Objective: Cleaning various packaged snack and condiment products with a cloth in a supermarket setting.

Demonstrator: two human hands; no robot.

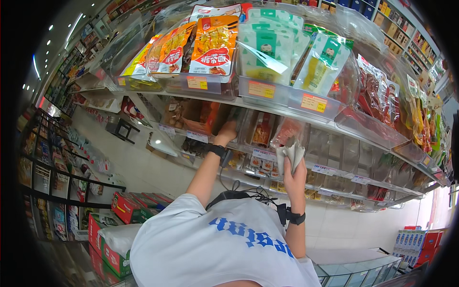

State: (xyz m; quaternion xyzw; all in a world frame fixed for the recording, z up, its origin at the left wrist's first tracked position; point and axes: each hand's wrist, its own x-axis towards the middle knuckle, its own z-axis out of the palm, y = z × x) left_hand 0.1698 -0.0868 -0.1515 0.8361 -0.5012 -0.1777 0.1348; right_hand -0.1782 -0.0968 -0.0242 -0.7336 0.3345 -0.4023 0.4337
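My right hand (294, 175) grips a crumpled pale grey cloth (291, 154) in front of the second shelf. Just behind the cloth is a clear bin holding a reddish plastic-wrapped packet (288, 129). My left hand (226, 133) reaches into a bin on the same shelf, its fingers hidden in shadow inside. Beside that hand stands an orange-red cardboard box (200, 118). Between my hands, a clear plastic bin (261, 125) contains red-and-brown food packets. Black bands with small devices circle both my wrists.
Above my hands, a shelf edge (283, 107) carries clear bins of orange noodle packets (215, 46) and green-and-white packets (267, 50). Price tags (264, 154) line the lower shelf. Red-and-green cartons (134, 208) stand at left, a glass display counter (355, 271) at lower right.
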